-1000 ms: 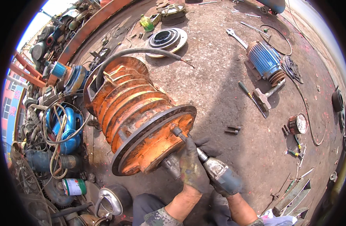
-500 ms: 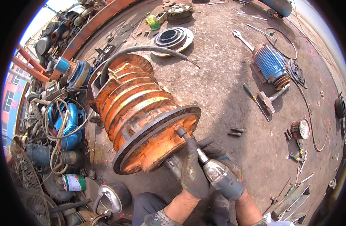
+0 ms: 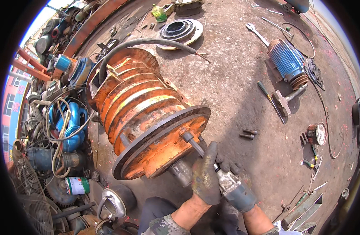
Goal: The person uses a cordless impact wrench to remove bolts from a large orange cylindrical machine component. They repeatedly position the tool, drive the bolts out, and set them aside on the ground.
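An orange finned housing [image 3: 142,100] with a dark flange [image 3: 123,158] lies before me, a thick cable arching over it and a steel shaft [image 3: 180,172] projecting below. A socket [image 3: 187,136] on a steel extension [image 3: 197,146] is at the flange face. My gloved left hand [image 3: 206,178] is closed around the extension where it meets the grey-and-silver power tool [image 3: 238,197]. My gloved right hand [image 3: 231,168] is behind the tool, gripping it with curled fingertips showing; the rest is mostly hidden.
Pumps [image 3: 72,125], hoses and parts are piled along the left. A kettle-like metal pot [image 3: 113,201] sits lower left. On the right are a blue motor [image 3: 285,60], hammer [image 3: 282,103], wrench [image 3: 256,33], bolts [image 3: 248,133] and a can [image 3: 316,134]. A ringed plate [image 3: 180,35] lies beyond.
My left hand's fingers have shifted up along the extension. My right hand's fingertips now curl over the tool. The view has shifted slightly, with the far objects appearing higher in the picture.
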Tool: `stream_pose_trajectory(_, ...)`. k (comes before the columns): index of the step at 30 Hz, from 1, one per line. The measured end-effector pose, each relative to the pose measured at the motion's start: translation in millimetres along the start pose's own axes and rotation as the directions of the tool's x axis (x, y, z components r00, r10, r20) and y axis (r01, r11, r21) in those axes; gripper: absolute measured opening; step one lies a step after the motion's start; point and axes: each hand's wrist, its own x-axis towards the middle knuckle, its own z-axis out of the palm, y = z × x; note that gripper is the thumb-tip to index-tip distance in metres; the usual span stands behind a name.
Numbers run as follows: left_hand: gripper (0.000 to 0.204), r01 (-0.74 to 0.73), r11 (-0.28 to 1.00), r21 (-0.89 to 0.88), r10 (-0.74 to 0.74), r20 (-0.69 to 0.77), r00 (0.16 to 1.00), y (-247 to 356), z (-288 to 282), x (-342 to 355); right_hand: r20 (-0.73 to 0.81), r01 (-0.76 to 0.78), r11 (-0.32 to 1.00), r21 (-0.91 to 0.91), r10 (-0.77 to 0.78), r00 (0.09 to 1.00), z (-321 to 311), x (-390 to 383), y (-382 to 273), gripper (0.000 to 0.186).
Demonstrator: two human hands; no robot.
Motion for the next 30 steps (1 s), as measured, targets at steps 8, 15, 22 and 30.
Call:
stream_pose_trajectory(8,0.042,0.018,0.991,-0.130,-0.008,0.079,0.997,-0.5,-5.2,5.8,-0.054,-0.137,0.825,0.549,0.198,0.979,-9.9,11.6,-9.4,0.060)
stream_pose_trajectory(15,0.042,0.057,0.992,-0.116,-0.046,0.091,0.995,-0.7,-5.0,5.1,-0.054,-0.201,0.768,0.608,0.293,0.955,3.9,6.2,4.4,0.058)
stream_pose_trajectory(22,0.042,0.059,0.986,-0.154,-0.036,0.148,0.988,1.3,-5.1,5.5,0.012,-0.190,0.487,0.852,0.345,0.938,-5.1,9.8,-25.2,0.060)
stream_pose_trajectory(30,0.046,0.111,0.968,-0.227,-0.051,0.256,0.965,-2.2,-12.7,11.9,-0.069,-0.009,0.956,0.293,0.031,0.997,-16.3,13.3,-5.2,0.060)
